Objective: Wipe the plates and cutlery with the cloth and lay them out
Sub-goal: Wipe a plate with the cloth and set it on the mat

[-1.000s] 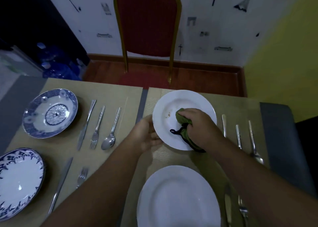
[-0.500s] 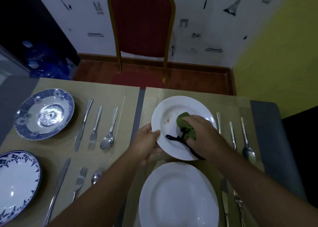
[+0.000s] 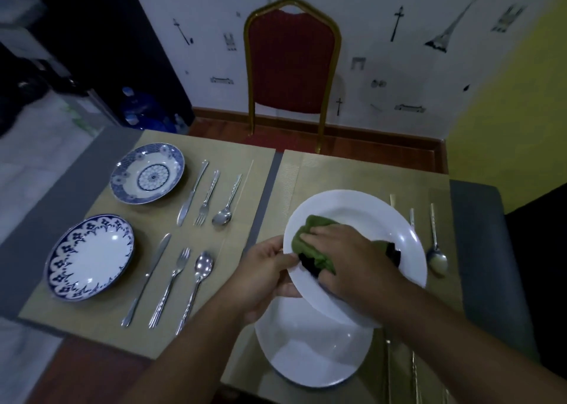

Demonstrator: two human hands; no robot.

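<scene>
Bare placemat [image 3: 334,173] beyond held plate [image 3: 352,210]

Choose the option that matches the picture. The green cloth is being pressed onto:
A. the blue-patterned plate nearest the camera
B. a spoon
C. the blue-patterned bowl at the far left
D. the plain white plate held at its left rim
D: the right hand presses the green cloth on the plain white plate, whose left rim the left hand grips.

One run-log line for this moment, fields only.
step: wiping | left hand: grips rim of white plate | right hand: presses green cloth on it | second white plate: below on mat
</scene>
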